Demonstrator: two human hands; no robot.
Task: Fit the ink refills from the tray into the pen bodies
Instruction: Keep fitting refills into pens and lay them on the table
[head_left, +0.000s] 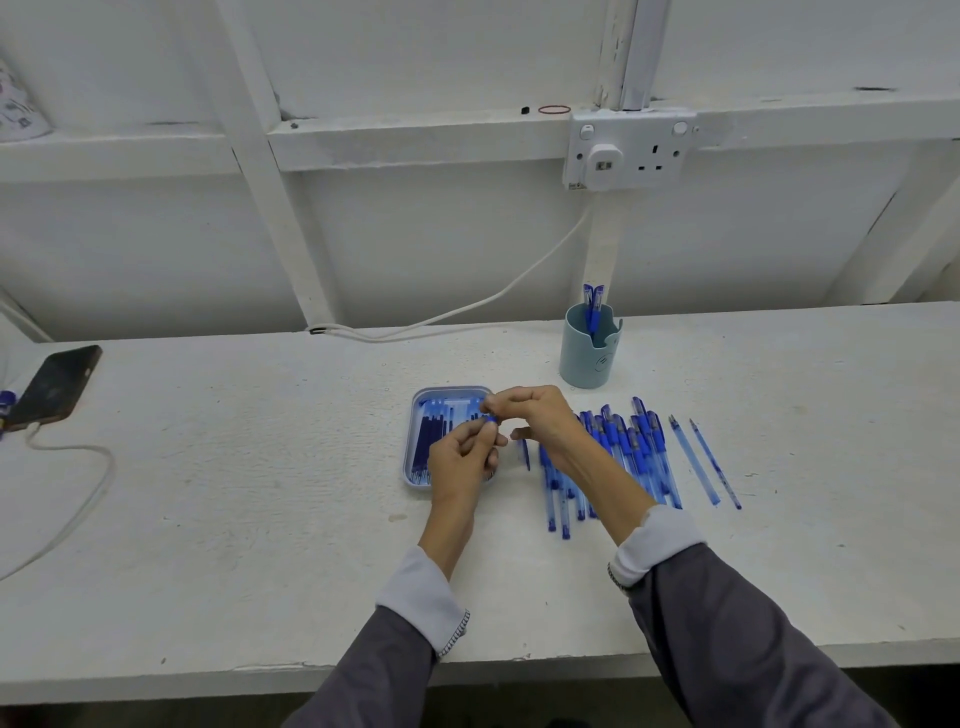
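ink refills (428, 441) side by side in the blue tray (451, 389), just left of the pile of pen bodies (626, 452) on the white bench (260, 493). hands together above the tray's right edge: left hand (460, 460) curled round a held pen body (490, 419), right hand (540, 421) pinching its blue end from above. cannot tell whether a refill already sits inside.

likely risks from here:
- jamming the blue end by pushing it on tilted
- bending a thin refill by forcing it off-axis
- dropping the pinched end into the tray among the refills
- nudging the pile with the right wrist, close over it, and rolling bodies toward the small loose blue part (524, 452) or off the bench's front edge
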